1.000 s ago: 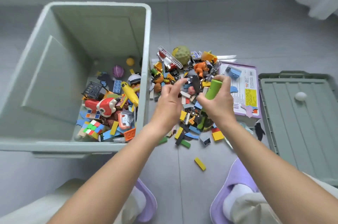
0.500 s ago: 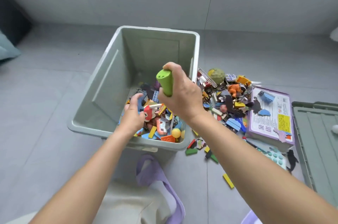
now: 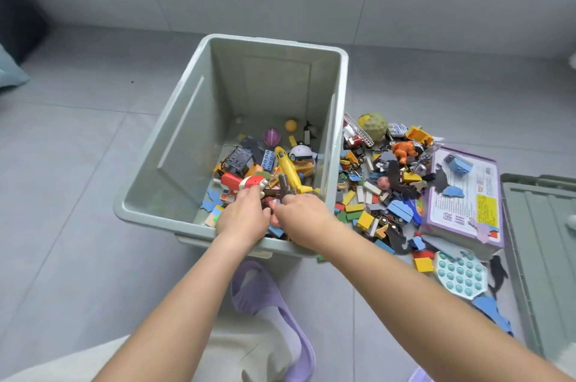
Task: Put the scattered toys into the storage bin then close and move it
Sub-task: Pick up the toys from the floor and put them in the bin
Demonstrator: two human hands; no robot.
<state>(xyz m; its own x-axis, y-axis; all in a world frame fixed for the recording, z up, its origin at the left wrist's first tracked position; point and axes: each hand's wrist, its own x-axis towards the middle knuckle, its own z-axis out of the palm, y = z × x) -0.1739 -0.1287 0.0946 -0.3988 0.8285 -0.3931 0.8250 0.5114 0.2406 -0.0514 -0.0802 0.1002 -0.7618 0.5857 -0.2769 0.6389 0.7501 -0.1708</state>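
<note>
Here, left hand (image 3: 243, 221) and right hand (image 3: 307, 219) side by side low inside the grey-green storage bin (image 3: 174, 176), fingertips buried among its toys beside a yellow plane (image 3: 291, 173), grip impossible to tell, scattered toys (image 3: 383, 182) on the floor just right of the bin, lid (image 3: 542, 226) lying beyond them

Open grey-green storage bin (image 3: 187, 145) part-filled; scattered toys (image 3: 386, 182) heaped beside its right wall.
</note>
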